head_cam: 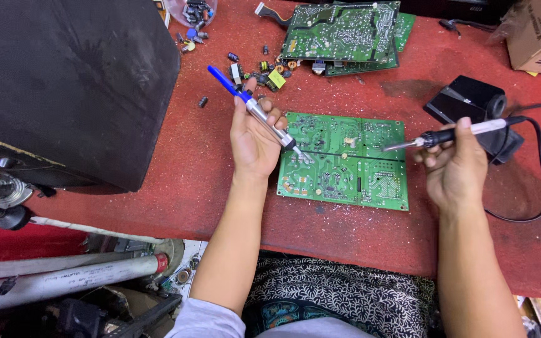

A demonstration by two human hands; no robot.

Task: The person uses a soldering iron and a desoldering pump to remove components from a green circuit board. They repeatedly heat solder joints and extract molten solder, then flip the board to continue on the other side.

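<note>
Centrally, the green circuit board (343, 161) is lying flat on the red table (189, 169). Left hand (255, 138) is gripping a blue-tipped solder sucker (255, 107), nozzle resting at the board's left part. Right hand (455, 166) is clenching a soldering iron (455, 133), tip hovering over the board's right half; its stand (474, 109) is sitting right of the board.

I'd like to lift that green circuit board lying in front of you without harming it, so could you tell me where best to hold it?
Take the green circuit board by its bare near long edge, coming from the person's side. It lies flat on the red table, its face crowded with solder joints. The desoldering pump in the left hand and the soldering iron in the right hand hover over the far part.
</note>
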